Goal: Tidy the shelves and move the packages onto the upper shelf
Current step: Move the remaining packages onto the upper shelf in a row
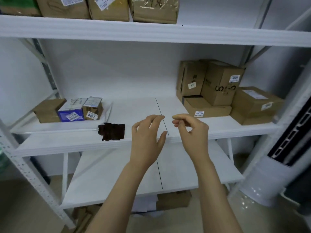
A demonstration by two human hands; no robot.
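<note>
We see the white middle shelf (138, 105) carrying small boxes (70, 110) at nine o'clock, a dark cloth (112, 132) beside them, and stacked cartons (218, 91) at three o'clock.

The shelf board (117, 113) under the hands is matt white, smooth, with a thin dark seam running between them. Left of the left hand (148, 137) lies a dark brown cloth (111, 132), rough and crumpled. Farther left, small packages (70, 110) are brown cardboard and glossy blue-and-white printed paper. Right of the right hand (193, 130), cardboard boxes (218, 86) look matt brown, with white paper labels. The shelf uprights (30, 175) are white-painted perforated metal.
</note>
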